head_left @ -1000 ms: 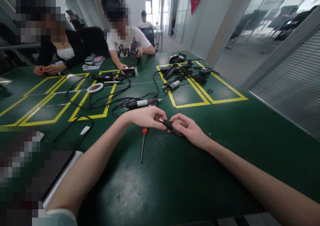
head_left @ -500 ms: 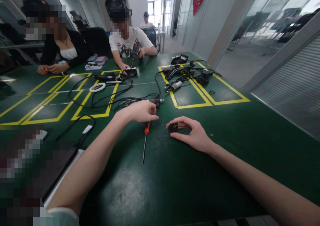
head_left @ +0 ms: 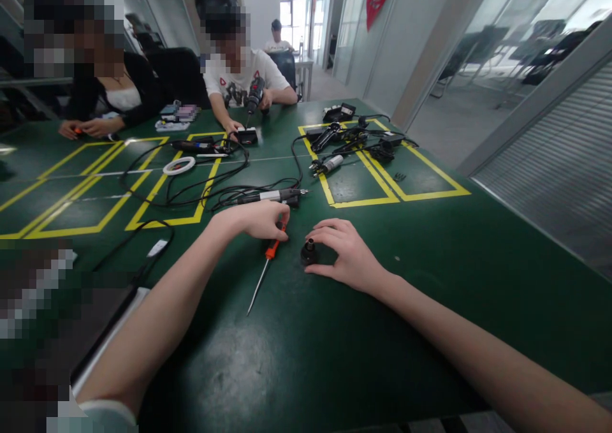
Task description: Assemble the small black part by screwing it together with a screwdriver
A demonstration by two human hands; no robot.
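Being held between the fingers and thumb of the right hand (head_left: 348, 253): one black fitting (head_left: 309, 254), round at the base, its narrower neck pointing upward. It is being flanked by both hands, lying just at the right fingertips and a little to the right of the left hand (head_left: 262, 220). One screwdriver (head_left: 271, 250), orange and black, is being grasped at its handle by the left hand; its metal shaft is being angled toward the near side of the green counter (head_left: 325, 344). One silver-and-black corded tool (head_left: 270, 196) is lying just beyond the left hand. Across the counter, one drill (head_left: 255, 94) is being pointed by a co-worker at a small black block (head_left: 247, 137).
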